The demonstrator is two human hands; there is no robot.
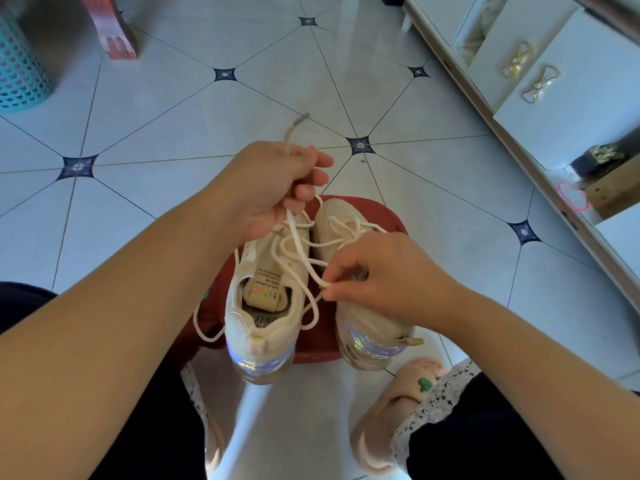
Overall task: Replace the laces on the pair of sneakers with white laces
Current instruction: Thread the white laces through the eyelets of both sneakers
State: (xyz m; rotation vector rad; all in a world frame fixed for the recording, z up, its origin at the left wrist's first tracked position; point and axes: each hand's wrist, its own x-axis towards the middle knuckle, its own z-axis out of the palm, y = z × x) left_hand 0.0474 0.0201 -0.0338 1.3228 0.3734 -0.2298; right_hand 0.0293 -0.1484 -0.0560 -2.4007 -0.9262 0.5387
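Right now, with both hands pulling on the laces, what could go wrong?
The loose lace loops cross each other between the left hand and right hand, so pulling might tighten a knot. Both sneakers' heels overhang the red stool, so a hard tug might tip one off.

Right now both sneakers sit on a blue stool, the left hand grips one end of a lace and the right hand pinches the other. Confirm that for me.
One thing is wrong: the stool is red, not blue, as the head view shows. The rest stands: both sneakers sit on it, the left hand grips one end of a lace and the right hand pinches the other.
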